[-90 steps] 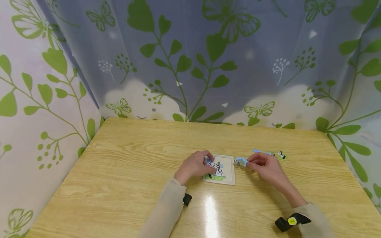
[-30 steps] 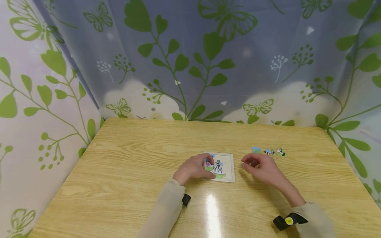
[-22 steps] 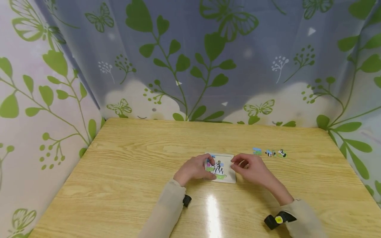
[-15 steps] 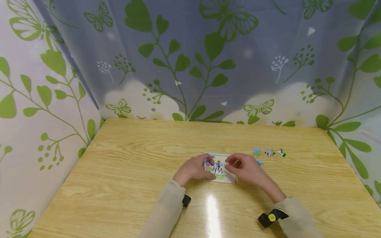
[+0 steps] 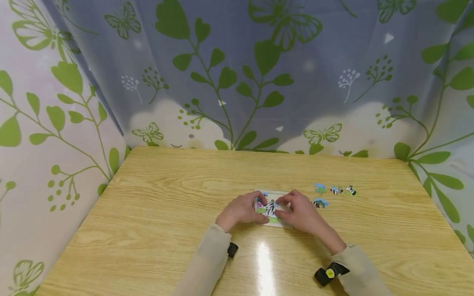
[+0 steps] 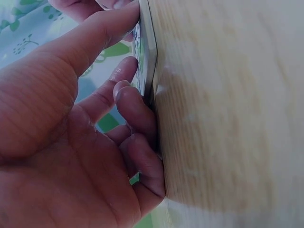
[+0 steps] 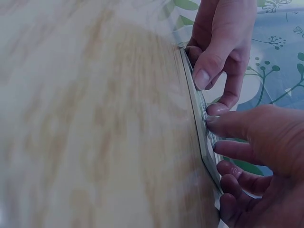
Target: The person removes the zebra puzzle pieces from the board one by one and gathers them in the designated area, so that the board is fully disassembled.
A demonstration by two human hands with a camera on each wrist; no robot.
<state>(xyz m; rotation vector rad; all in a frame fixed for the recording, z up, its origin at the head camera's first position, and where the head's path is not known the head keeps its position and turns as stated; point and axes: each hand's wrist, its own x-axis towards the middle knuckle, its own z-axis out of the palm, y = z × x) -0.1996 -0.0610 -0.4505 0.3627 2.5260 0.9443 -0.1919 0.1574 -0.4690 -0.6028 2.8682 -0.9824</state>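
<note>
I've got the left hand [image 5: 240, 210] holding the left edge of the puzzle tray [image 5: 273, 192], thumb and index finger down on its face. Here's the right hand [image 5: 303, 211], thumb and fingertips on the right side of the zebra picture [image 5: 271, 210]; whether it pinches a piece, I can't tell. The tray lies on the table [image 5: 166, 230], well in from the back edge. Towards the back right corner I see a row of loose pieces [image 5: 334, 190], and one blue-topped piece [image 5: 321, 202] just beside the right hand.
</note>
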